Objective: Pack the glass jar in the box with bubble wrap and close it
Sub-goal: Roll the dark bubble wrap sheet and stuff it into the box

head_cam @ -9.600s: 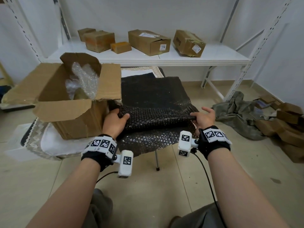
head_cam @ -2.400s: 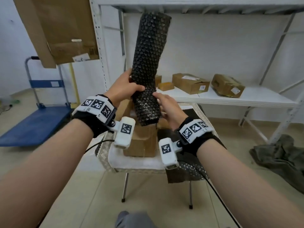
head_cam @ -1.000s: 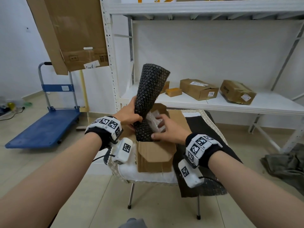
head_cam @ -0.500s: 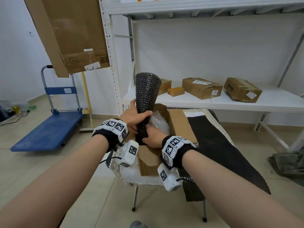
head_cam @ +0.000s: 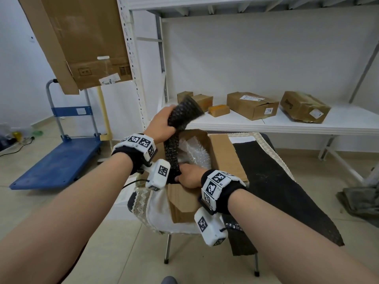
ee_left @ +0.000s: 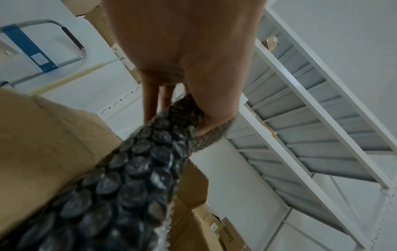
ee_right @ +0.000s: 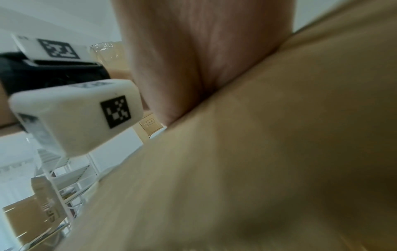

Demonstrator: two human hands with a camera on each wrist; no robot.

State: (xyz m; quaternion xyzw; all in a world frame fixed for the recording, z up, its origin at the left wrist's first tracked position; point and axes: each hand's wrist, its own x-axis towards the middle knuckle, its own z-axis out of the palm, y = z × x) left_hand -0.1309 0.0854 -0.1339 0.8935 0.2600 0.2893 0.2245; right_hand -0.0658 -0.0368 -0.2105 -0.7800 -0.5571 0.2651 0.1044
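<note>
A rolled sheet of black bubble wrap [head_cam: 176, 140] stands upright with its lower end inside the open cardboard box [head_cam: 225, 160]. My left hand [head_cam: 167, 123] grips the roll near its flared top; in the left wrist view the thumb [ee_left: 210, 110] wraps over the black roll [ee_left: 139, 169]. At the box's near edge my right hand [head_cam: 185, 178] holds the roll's lower end, and its palm [ee_right: 193, 51] lies against cardboard [ee_right: 279, 152]. Clear bubble wrap [head_cam: 194, 148] fills the box. The glass jar is not visible.
The box sits on a small cloth-covered table [head_cam: 155, 212], with another black bubble wrap sheet [head_cam: 276, 191] draped over its right side. A white shelf [head_cam: 287, 124] behind carries several cardboard boxes. A blue trolley [head_cam: 59, 160] stands to the left, and crumpled cloth [head_cam: 361, 201] lies at right.
The black roll has sunk lower into the box. My left hand has slid up to its top end, and my right hand has dropped down to the box's near edge.
</note>
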